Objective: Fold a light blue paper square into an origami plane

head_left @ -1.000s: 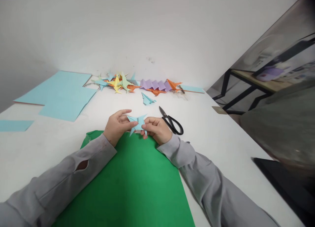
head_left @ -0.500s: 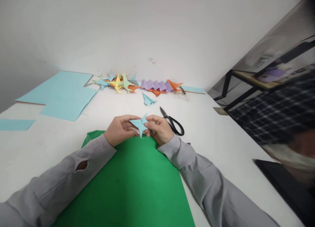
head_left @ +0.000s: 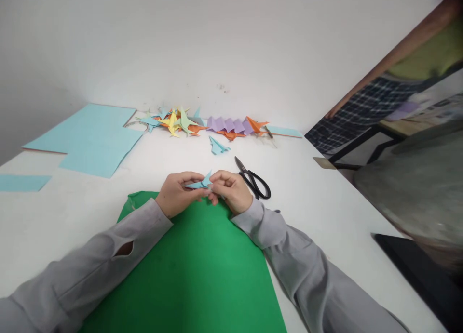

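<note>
A small light-blue folded paper piece (head_left: 199,183), with pointed tips, is held between both hands above the far end of a green sheet (head_left: 191,270). My left hand (head_left: 180,192) pinches it from the left, thumb below and fingers behind. From the other side, my right hand (head_left: 231,190) grips its right end with thumb and index finger; that end is partly covered by the fingertips. Black-handled scissors (head_left: 256,181) lie just right of my right hand, blades pointing away. Beyond the hands rests another blue folded paper piece (head_left: 218,146).
Along the wall lies a pile of colourful folded paper figures (head_left: 177,122), beside a purple pleated paper strip (head_left: 230,126). Blue paper sheets (head_left: 97,135) cover the far left, with a smaller blue piece (head_left: 23,182) nearer. A black flat object (head_left: 408,270) sits at the right edge; a person is beyond.
The blue folded paper has tilted and now looks narrower, its lower point no longer showing. Both hands stay on it, fingers slightly shifted. At the right, the person in checked clothing has moved.
</note>
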